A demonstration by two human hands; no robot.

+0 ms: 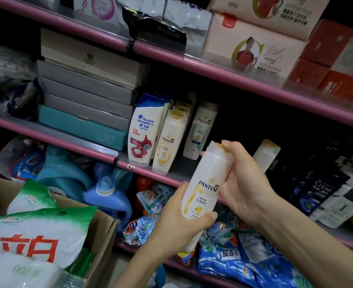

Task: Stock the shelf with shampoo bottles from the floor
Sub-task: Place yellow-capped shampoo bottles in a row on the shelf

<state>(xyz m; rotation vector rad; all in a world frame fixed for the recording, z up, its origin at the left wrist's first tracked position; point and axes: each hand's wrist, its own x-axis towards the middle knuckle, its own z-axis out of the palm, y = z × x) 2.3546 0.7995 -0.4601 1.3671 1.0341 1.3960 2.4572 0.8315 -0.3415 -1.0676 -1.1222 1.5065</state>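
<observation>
Hands (pixel 213 196) grip Pantene bottle (pixel 205 183) before shelf (pixel 150 169).

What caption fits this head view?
Both hands hold a Pantene bottle before the shampoo shelf.

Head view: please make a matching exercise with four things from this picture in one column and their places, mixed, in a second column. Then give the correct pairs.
Things:
1. Pantene bottle with yellow label
2. Head & Shoulders bottle
3. blue detergent jug
4. teal box

Places:
A. under the stack of grey boxes
B. held in both hands
C. on the bottom shelf, left of the hands
D. standing at the left end of the shampoo row

Pairs: 1-B, 2-D, 3-C, 4-A
</observation>
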